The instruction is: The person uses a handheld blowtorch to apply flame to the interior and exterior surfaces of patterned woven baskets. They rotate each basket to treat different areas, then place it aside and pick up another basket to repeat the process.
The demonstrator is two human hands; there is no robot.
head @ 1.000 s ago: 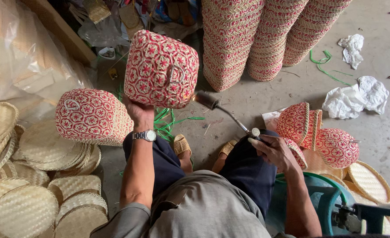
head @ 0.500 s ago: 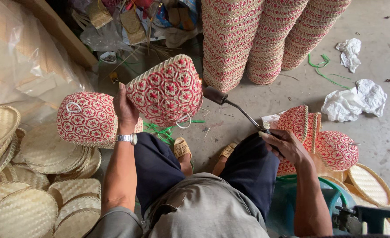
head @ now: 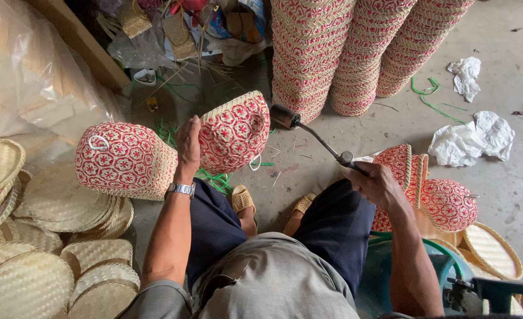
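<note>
Above the concrete floor [head: 509, 195], left hand [head: 188, 146] is gripping a red woven basket [head: 233, 131], tilting it; right hand [head: 377, 184] is clenching a torch [head: 314, 137], nozzle just beside the rim. Another basket [head: 125, 159] is lying left.

Concrete floor [head: 509, 195], grey and bare at right. Standing on it: three tall stacks of red-and-tan woven baskets [head: 356, 53] (touching one another at the top of view). Lying on it: two crumpled white papers [head: 471, 139], loose green cord [head: 430, 94], a heap of flat natural woven lids [head: 43, 260] at left, several red-patterned baskets [head: 444, 201] at right beside an oval woven lid [head: 492, 251].
</note>
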